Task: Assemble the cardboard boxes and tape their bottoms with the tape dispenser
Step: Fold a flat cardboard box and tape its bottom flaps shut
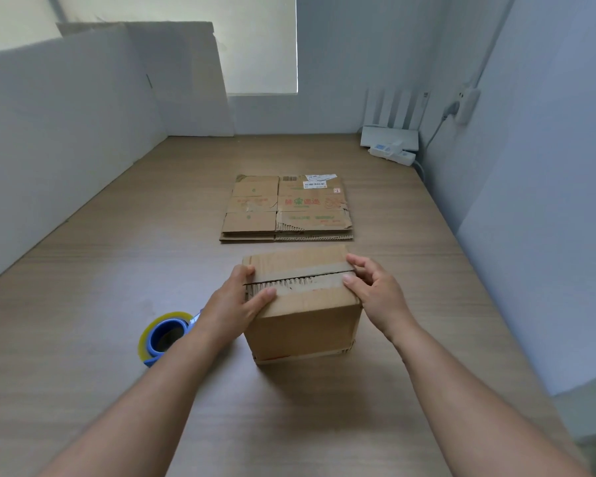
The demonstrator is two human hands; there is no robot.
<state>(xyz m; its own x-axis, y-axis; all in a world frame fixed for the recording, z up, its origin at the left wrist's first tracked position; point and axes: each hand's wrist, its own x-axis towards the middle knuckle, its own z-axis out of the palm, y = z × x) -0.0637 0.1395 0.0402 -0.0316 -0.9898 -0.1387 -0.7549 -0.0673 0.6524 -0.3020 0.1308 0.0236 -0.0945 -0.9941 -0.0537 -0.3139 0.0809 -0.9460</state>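
An assembled cardboard box [303,321] stands on the wooden table [117,270] with its two upper flaps folded shut and a narrow seam between them. My left hand [236,301] grips the box's left top edge, thumb on the near flap. My right hand [372,290] holds the right top edge, fingers pressing both flaps. A blue tape dispenser [164,335] with a yellowish tape roll lies on the table to the left of the box, partly hidden behind my left forearm. A stack of flattened cardboard boxes [286,210] lies further back.
White foam boards [83,98] lean along the left and back. A white router [391,134] and a power strip [391,154] sit in the far right corner. A wall socket with a plug [463,105] is on the right wall.
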